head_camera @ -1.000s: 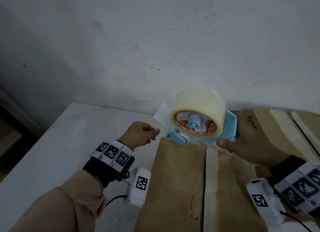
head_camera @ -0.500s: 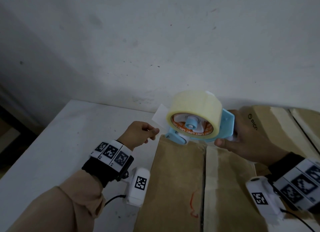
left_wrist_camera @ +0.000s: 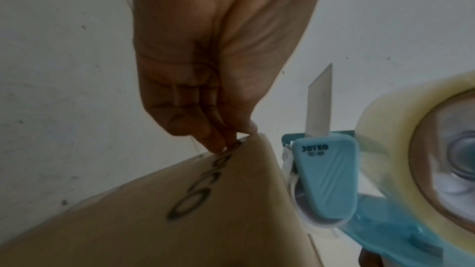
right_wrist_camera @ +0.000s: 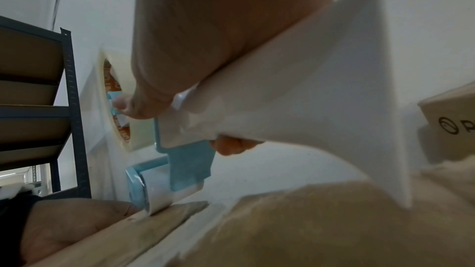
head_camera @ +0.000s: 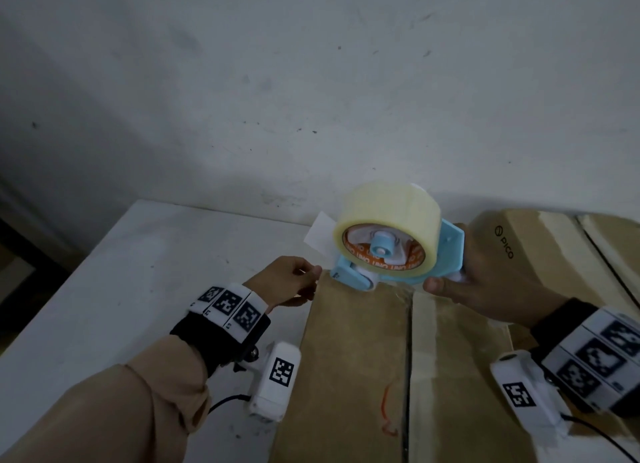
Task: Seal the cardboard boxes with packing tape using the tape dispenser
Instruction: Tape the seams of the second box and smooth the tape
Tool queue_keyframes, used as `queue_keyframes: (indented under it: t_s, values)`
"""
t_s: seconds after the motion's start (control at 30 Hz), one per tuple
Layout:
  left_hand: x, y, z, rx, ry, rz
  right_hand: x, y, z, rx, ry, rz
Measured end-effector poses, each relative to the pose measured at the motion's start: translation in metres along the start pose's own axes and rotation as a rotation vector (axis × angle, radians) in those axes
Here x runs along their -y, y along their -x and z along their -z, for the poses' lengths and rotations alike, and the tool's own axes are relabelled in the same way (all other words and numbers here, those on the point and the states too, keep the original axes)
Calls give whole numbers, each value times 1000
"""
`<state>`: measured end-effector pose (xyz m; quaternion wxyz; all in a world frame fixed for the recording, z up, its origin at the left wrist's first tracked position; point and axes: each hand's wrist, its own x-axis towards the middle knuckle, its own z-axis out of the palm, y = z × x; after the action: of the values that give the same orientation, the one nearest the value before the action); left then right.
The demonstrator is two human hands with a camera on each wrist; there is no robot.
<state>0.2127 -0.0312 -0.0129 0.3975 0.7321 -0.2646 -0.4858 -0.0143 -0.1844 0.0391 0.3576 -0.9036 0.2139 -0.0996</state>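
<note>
A brown cardboard box [head_camera: 356, 358] lies in front of me, its flaps meeting at a centre seam with a pale tape strip beside it. My right hand [head_camera: 491, 279] grips the handle of the light blue tape dispenser [head_camera: 450, 251], which carries a clear tape roll [head_camera: 388, 213]. The dispenser's roller [right_wrist_camera: 159, 192] sits at the box's far edge, just left of the seam. My left hand [head_camera: 311, 275] pinches the box's far left corner [left_wrist_camera: 257, 149] between curled fingers and thumb. Something thin and shiny shows between the fingertips [left_wrist_camera: 221, 145]; I cannot tell what it is.
A second taped cardboard box [head_camera: 554, 248] printed PICO stands close at the right, behind my right hand. Both boxes rest on a white table [head_camera: 121, 289] against a white wall. Dark metal shelving [right_wrist_camera: 72, 109] stands off to the left.
The dispenser has edged slightly left and down onto the box's far edge. My left hand has stayed at the corner.
</note>
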Motion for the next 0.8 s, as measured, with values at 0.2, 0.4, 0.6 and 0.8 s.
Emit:
queue_keyframes:
  t_s: [0.2, 0.4, 0.6, 0.8]
  values:
    - [13, 7, -5, 170, -146, 224, 0, 0, -1, 12, -7, -9]
    - [6, 13, 4, 175, -211, 183, 2, 0, -1, 7, 10, -3]
    - [-8, 44, -1, 234, -415, -29, 2, 1, -1, 12, 5, -13]
    - [3, 47, -7, 229, -526, -121, 6, 2, -1, 14, -20, -18]
